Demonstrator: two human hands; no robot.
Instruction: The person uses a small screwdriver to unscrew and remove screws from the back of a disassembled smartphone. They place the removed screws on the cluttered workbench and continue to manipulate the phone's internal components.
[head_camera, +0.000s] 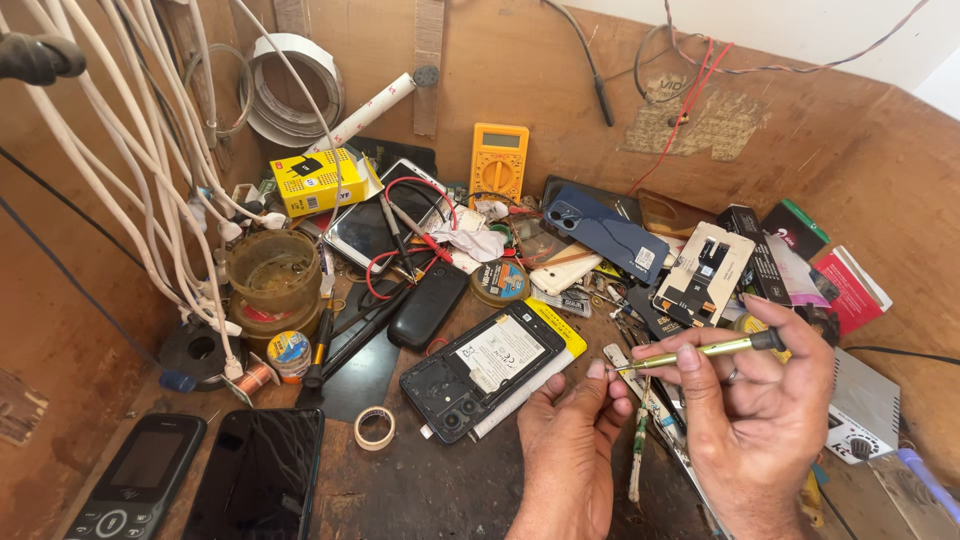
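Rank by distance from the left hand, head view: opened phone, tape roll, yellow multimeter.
1. Opened phone, back cover off, just up-left of the left hand.
2. Tape roll, small, farther left on the bench.
3. Yellow multimeter, leaning against the back wall, clearly farthest.

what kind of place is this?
Likely a phone repair bench: an opened phone with its back off, a yellow multimeter, and loose phones and parts on the wooden bench. The right hand holds a screwdriver.

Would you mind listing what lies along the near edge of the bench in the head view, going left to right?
Keypad phone → black smartphone → tape roll → left hand → right hand holding a screwdriver.
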